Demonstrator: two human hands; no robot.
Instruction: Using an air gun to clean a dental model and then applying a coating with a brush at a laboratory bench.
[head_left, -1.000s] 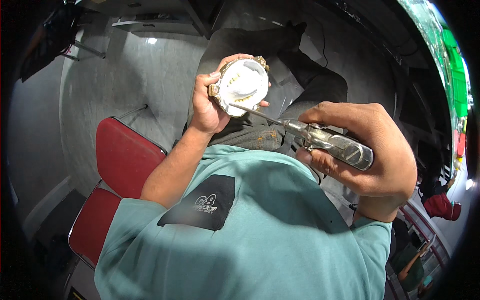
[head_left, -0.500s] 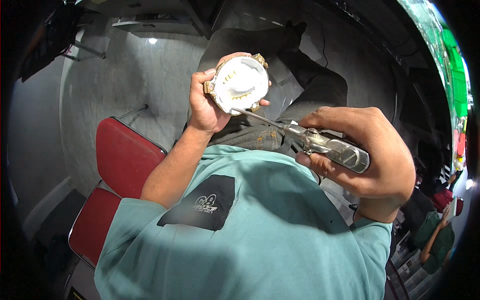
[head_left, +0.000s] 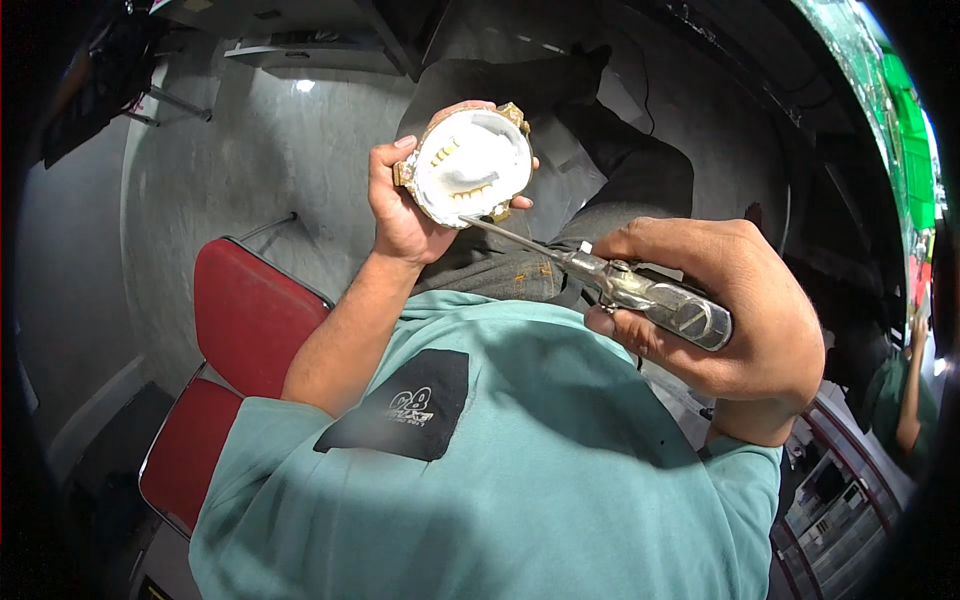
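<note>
A round brass denture flask [head_left: 402, 174] filled with white plaster [head_left: 490, 150] is tilted toward me over my lap. Two short rows of yellowish teeth show in the plaster. My left hand [head_left: 398, 212] is closed around the flask from the left and below, with fingertips showing past its right edge. In my right hand [head_left: 765, 300] is a metal gun-like tool [head_left: 650, 298], gripped between thumb and fingers. Its long thin tip [head_left: 510, 236] points left and reaches the flask's lower rim; whether it touches, I cannot tell.
A red chair [head_left: 245, 310] stands at my left. My legs [head_left: 630, 190] in dark trousers stretch out beyond the flask over a grey floor [head_left: 240, 150]. Far right are green containers [head_left: 915, 150] and another person's arm [head_left: 910, 395]. A drawer unit [head_left: 310, 55] is at the back.
The flask and my left hand have shifted slightly left. My right hand and the tool moved slightly left with them. At the far right, the other person has moved.
</note>
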